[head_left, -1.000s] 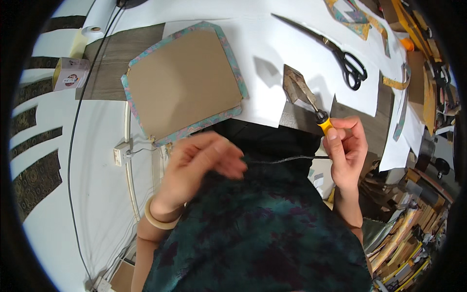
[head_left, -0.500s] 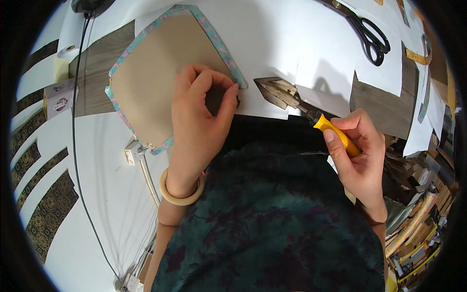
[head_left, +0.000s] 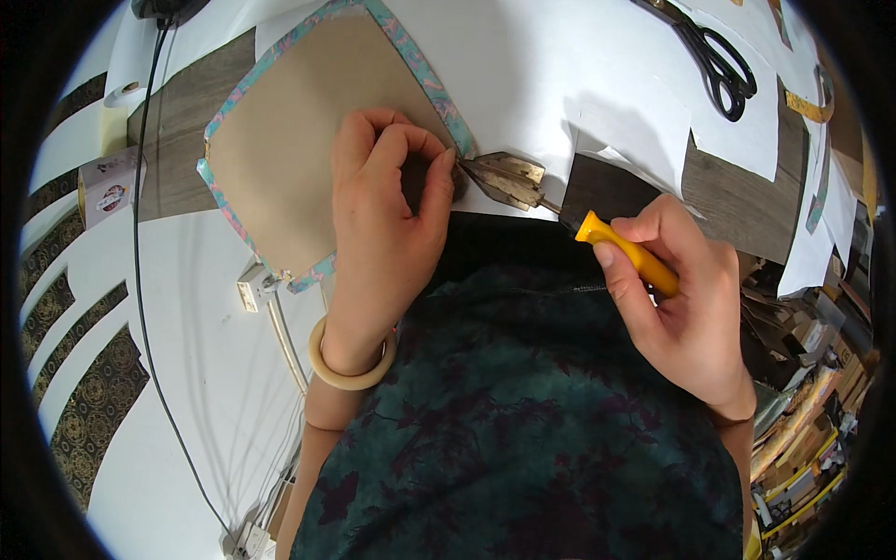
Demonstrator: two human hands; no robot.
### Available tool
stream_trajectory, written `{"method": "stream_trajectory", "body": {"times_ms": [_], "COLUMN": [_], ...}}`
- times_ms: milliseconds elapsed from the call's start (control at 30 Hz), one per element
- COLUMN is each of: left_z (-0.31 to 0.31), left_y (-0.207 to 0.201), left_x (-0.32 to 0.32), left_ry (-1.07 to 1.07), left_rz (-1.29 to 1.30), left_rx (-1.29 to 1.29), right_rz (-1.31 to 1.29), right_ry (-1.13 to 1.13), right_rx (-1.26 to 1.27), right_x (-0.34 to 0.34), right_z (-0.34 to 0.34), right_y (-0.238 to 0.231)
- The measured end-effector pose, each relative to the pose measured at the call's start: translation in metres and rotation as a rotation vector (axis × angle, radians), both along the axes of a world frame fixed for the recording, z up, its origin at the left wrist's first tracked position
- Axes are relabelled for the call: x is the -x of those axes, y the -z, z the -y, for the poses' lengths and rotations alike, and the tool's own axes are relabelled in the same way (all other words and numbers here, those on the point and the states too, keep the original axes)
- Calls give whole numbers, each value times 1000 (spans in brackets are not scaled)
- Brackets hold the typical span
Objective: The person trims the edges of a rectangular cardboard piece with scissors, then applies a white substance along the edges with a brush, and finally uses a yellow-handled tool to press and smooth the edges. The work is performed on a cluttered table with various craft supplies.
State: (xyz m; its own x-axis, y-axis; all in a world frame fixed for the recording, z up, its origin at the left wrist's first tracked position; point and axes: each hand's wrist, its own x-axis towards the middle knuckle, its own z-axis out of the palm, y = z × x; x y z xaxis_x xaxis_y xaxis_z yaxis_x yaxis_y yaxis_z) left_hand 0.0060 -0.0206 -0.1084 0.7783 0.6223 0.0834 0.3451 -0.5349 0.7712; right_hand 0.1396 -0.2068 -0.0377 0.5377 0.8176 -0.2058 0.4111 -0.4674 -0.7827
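Observation:
A beige board (head_left: 289, 121) with a turquoise and pink patterned edging (head_left: 411, 56) lies at the left of centre. My left hand (head_left: 387, 201) rests over its lower right part, thumb and index finger pinched together near the right corner. What they pinch is hidden and too dark to make out. In my right hand (head_left: 681, 289) is the yellow handle of a tool with a pointed, arrowhead-shaped metal head (head_left: 509, 179). The fingers are wrapped round the handle. Its point reaches the pinched fingertips at the board's corner; whether it touches them I cannot tell.
Black-handled scissors (head_left: 719, 70) lie on white paper at the upper right. A black cable (head_left: 140, 233) runs down the left side, past a small box (head_left: 107, 191) and dark patterned strips (head_left: 98, 401). Piled materials (head_left: 812, 401) fill the lower right.
My right hand has brought the yellow-handled tool leftward, so its point is now at my left fingertips. My left hand keeps its pinch over the board. The whole view has shifted slightly.

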Motion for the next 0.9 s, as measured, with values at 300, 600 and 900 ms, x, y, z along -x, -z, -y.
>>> {"method": "stream_trajectory", "body": {"times_ms": [300, 600, 900], "left_z": [-2, -4, 3], "left_y": [2, -1, -3], "left_x": [3, 12, 6], "left_ry": [3, 86, 42], "left_rz": [31, 65, 33], "left_rx": [-11, 10, 9], "right_rz": [122, 185, 103], "right_ry": [-79, -25, 108], "right_rx": [120, 22, 16], "right_x": [6, 7, 11], "right_z": [-12, -7, 6], "right_y": [-12, -10, -11]}}
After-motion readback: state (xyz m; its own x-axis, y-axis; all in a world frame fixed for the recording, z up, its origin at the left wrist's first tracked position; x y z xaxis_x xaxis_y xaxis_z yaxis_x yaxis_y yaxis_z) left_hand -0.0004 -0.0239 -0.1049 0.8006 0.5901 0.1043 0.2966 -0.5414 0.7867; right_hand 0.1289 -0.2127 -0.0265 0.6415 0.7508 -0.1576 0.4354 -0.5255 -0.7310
